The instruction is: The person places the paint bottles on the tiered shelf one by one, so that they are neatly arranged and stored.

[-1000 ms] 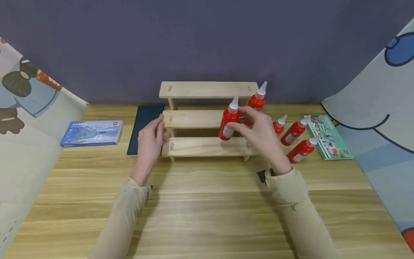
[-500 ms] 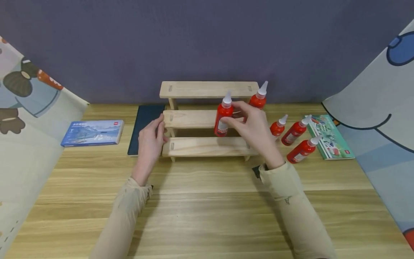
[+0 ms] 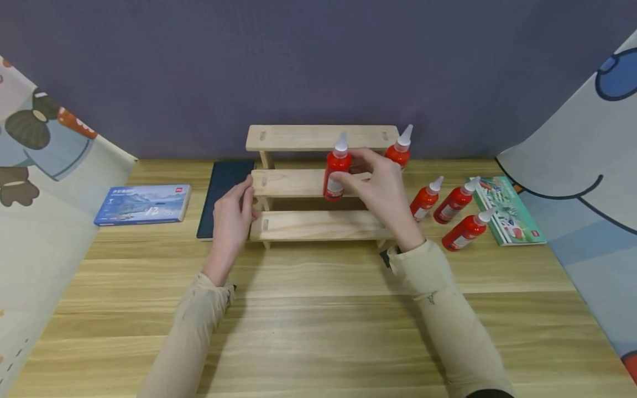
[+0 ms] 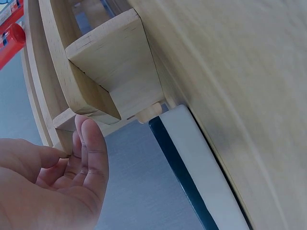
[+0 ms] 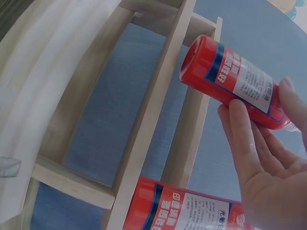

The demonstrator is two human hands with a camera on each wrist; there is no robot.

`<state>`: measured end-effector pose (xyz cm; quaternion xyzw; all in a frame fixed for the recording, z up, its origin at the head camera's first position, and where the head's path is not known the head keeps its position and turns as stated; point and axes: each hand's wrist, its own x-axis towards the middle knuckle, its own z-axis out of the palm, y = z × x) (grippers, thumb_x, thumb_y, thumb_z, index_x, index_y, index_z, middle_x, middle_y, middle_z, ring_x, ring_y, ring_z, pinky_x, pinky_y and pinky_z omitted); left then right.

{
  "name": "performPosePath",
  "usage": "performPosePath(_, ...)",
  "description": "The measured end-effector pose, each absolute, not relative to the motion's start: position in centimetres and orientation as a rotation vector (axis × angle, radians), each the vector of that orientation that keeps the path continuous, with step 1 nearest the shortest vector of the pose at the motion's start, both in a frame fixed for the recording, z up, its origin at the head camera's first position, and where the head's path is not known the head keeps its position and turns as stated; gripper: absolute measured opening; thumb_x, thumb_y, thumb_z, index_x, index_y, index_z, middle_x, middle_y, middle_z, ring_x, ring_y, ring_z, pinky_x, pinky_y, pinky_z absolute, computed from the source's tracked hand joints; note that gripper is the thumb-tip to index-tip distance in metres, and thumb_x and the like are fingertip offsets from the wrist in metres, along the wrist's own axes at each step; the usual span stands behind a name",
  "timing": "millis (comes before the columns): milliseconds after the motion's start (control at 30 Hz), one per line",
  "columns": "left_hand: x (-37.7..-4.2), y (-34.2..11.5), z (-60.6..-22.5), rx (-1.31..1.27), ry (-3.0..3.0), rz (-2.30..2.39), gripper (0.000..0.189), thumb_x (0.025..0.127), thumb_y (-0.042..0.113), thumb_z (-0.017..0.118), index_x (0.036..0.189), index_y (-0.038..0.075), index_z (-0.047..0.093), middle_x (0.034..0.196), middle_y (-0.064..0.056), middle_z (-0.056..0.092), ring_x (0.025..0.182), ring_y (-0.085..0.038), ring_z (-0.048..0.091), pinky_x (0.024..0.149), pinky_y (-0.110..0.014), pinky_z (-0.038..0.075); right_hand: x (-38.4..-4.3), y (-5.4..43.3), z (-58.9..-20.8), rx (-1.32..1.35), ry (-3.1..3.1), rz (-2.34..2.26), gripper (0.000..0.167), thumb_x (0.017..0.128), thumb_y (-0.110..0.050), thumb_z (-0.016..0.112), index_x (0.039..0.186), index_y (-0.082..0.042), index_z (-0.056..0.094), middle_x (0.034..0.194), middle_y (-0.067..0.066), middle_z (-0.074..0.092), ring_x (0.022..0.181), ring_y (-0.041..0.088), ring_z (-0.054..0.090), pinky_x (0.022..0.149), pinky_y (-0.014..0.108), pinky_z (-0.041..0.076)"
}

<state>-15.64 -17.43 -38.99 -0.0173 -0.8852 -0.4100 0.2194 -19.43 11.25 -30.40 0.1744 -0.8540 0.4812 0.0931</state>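
A red bottle (image 3: 337, 172) with a white pointed cap is held in the air by the right hand (image 3: 380, 179), gripped from its right side between the thumb and the fingers. It is kept nearly upright, its nozzle up, in front of the middle shelf of a three-step wooden rack (image 3: 318, 225); in the right wrist view its base appears clear of the planks. The bottle is placed between the two hands, well apart from the left hand (image 3: 233, 213), by which the left end of the rack is held, with bent fingers and thumb set against the ends of the lower shelves.

The rack is stood near the back edge of a wood-grain table (image 3: 308, 315), midway between its sides. At the rack's right end another bottle (image 3: 398, 155) is seen, its lower part hidden by the right hand. Three more bottles (image 3: 454, 205) are grouped on the table just right of the rack. Beside them, toward the right edge, a green book (image 3: 508, 213) is laid flat. Left of the rack, a dark book (image 3: 214, 202) is partly covered by the left hand, and a blue box (image 3: 141, 204) is set near the table's left edge.
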Motion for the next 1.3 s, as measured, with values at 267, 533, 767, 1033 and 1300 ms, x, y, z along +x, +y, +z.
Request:
performPosePath(267, -15.7, -17.3, -39.0, -0.047, -2.449, -1.143, 0.038, 0.115, 0.013, 0.053, 0.149, -0.002, 0.061, 0.097, -0.022, 0.074, 0.063, -0.029, 0.072, 0.057, -0.014, 0.046, -19.9, 10.7, -30.5, 0.511, -2.536, 1.423, 0.051, 0.091, -0.023, 0.09, 0.135, -0.005, 0.072, 0.117, 0.011, 0.078, 0.104, 0.022, 0.074, 0.086, 0.04, 0.061)
performPosePath(533, -15.7, -17.1, -38.9, -0.048, -2.455, -1.138, 0.038, 0.115, 0.012, 0.054, 0.148, -0.002, 0.061, 0.097, -0.023, 0.074, 0.063, -0.028, 0.071, 0.058, -0.018, 0.047, -20.5, 10.4, -30.9, 0.531, -2.524, 1.398, 0.051, 0.091, -0.023, 0.09, 0.136, -0.005, 0.072, 0.118, 0.012, 0.078, 0.103, 0.022, 0.075, 0.085, 0.04, 0.061)
performPosePath(767, -15.7, -17.2, -38.9, -0.046, -2.454, -1.132, 0.037, 0.115, 0.013, 0.054, 0.148, -0.002, 0.062, 0.096, -0.023, 0.074, 0.062, -0.028, 0.071, 0.058, -0.02, 0.047, -20.9, 10.0, -31.0, 0.547, -2.508, 1.393, 0.051, 0.091, -0.019, 0.09, 0.135, -0.003, 0.071, 0.121, 0.013, 0.077, 0.105, 0.025, 0.075, 0.091, 0.039, 0.06)
performPosePath(1033, -15.7, -17.3, -38.9, -0.052, -2.442, -1.146, 0.037, 0.115, 0.012, 0.054, 0.148, -0.003, 0.062, 0.095, -0.023, 0.073, 0.063, -0.029, 0.071, 0.057, -0.015, 0.046, -20.9, 9.6, -31.1, 0.527, -2.505, 1.359, 0.054, 0.09, -0.018, 0.09, 0.137, -0.002, 0.07, 0.124, 0.015, 0.076, 0.109, 0.026, 0.074, 0.09, 0.041, 0.061)
performPosePath(1300, -15.7, -17.4, -39.0, -0.052, -2.441, -1.142, 0.037, 0.115, 0.012, 0.053, 0.148, -0.003, 0.062, 0.095, -0.023, 0.073, 0.063, -0.029, 0.071, 0.057, -0.016, 0.046, -20.8, 9.7, -31.4, 0.548, -2.503, 1.353, 0.057, 0.091, -0.02, 0.09, 0.14, -0.003, 0.068, 0.129, 0.014, 0.075, 0.113, 0.026, 0.073, 0.088, 0.039, 0.062)
